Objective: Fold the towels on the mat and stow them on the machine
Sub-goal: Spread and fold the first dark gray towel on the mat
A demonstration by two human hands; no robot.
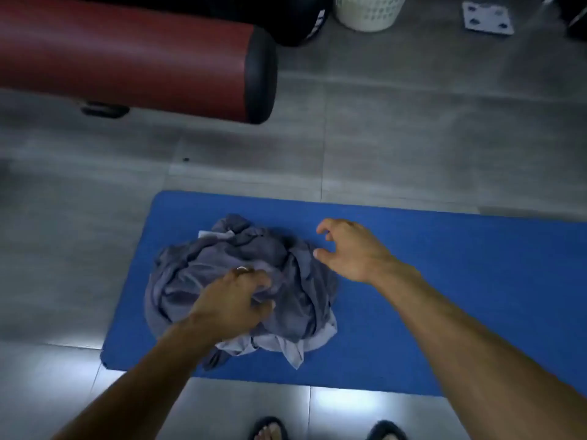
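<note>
Beyond the blue mat (444, 281) on the grey tiled floor lie a red punching bag (127, 55) and a white laundry basket (370, 11), while crumpled grey towels (295, 281) heap on the mat, left hand (232, 303) gripping them, right hand (352, 249) hovering beside, fingers loosely spread.

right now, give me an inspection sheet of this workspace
surface: blue mat on a grey tiled floor
job's things: grey towels in one crumpled heap on the mat, none folded
clutter: nothing seen on the mat besides the heap
grippers: left hand grips the heap; right hand hovers beside it, fingers loosely curled, holding nothing
cables: nothing seen
surroundings: red padded roller, white basket, white plate
</note>
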